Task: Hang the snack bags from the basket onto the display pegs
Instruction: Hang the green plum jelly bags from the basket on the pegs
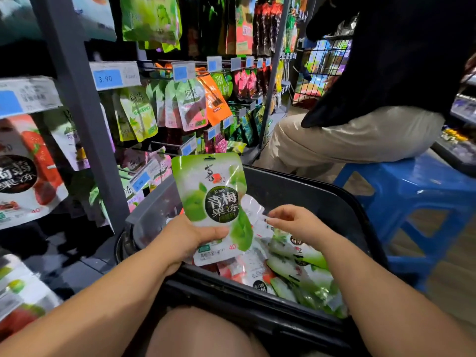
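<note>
My left hand (188, 239) grips the lower part of a green-and-white snack bag (210, 186) and holds it upright above the black basket (304, 191); more bags seem stacked behind it in the same grip. To its right, my right hand (296, 222) hovers over the basket with loosely curled fingers, its fingertips touching the edge of a white bag (258, 225). Several green and red snack bags (296, 269) lie in the basket. Display pegs (164, 146) with hanging bags and blue price tags fill the rack on the left.
A grey upright post (85, 112) of the rack stands just left of the basket. A person in beige trousers (347, 137) sits on a blue plastic stool (412, 194) on the right. A wire basket (322, 68) stands further back.
</note>
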### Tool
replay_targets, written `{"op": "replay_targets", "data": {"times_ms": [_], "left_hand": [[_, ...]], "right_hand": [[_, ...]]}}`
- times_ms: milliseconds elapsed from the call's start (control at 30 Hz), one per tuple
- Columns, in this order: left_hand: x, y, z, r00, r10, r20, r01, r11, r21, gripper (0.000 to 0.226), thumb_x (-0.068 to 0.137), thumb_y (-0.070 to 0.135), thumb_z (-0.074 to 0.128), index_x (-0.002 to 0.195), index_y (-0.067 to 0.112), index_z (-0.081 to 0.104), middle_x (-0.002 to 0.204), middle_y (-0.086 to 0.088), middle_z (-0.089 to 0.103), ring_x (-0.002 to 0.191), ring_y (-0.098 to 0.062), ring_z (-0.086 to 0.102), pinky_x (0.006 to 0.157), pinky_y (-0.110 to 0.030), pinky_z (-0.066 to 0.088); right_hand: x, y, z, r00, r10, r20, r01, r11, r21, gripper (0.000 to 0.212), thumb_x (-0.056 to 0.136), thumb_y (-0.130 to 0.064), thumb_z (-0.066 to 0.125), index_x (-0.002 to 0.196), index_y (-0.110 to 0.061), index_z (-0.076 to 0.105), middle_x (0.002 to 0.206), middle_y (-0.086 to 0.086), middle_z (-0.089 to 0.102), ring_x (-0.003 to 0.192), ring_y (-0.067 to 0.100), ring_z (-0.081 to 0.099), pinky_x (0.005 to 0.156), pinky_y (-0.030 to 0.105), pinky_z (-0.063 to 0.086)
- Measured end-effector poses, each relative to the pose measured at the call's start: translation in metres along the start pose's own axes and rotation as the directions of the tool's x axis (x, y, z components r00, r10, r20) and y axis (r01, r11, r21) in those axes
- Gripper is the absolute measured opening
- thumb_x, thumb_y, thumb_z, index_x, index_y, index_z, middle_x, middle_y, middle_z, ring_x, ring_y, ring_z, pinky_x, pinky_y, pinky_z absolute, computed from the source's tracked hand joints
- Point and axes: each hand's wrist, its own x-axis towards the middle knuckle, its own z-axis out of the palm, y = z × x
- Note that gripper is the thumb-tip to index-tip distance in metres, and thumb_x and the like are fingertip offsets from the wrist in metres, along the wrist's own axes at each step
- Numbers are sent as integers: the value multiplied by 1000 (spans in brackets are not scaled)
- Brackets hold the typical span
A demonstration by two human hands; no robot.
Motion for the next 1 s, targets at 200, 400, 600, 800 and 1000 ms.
{"op": "replay_targets", "data": {"times_ms": [200,400,600,800,1000], "left_hand": [[-1,-3,-6,999,20,-30,-21,999,-42,58,47,6,90,103,5,74,98,-16,75,94,-33,72,95,-49,53],[-5,-5,-3,996,71,-55,-72,997,-29,55,48,14,84,101,5,74,96,-14,76,93,-31,72,94,-48,54],[-5,-9,-5,995,92,-47,-91,996,11,69,36,28,92,100,8,76,98,-11,76,94,-29,72,95,-49,53],[-6,-9,-6,995,89,-40,-88,996,13,63,41,23,91,101,8,76,98,-11,76,95,-29,72,95,-52,52],[-6,-10,-6,995,92,-40,-92,996,16,54,48,18,87,100,9,75,97,-10,76,94,-29,72,95,-51,53]], "right_hand": [[4,25,-6,973,198,118,-107,842,-529,54,54,-56,86,101,-47,61,132,-6,49,121,19,49,104,38,45],[-3,33,-8,875,475,93,-237,588,-774,91,58,-55,87,131,-33,37,143,4,28,117,37,47,97,50,49],[-3,28,-9,915,385,117,-153,601,-784,64,78,-40,80,132,-26,49,131,5,48,103,26,55,81,34,51],[-2,22,-12,920,359,160,-80,569,-818,34,94,-28,61,129,-25,64,134,0,59,116,22,57,96,30,49],[3,22,-19,965,259,-29,-201,670,-714,29,100,-22,50,122,-30,67,127,2,63,107,25,60,90,34,51]]}}
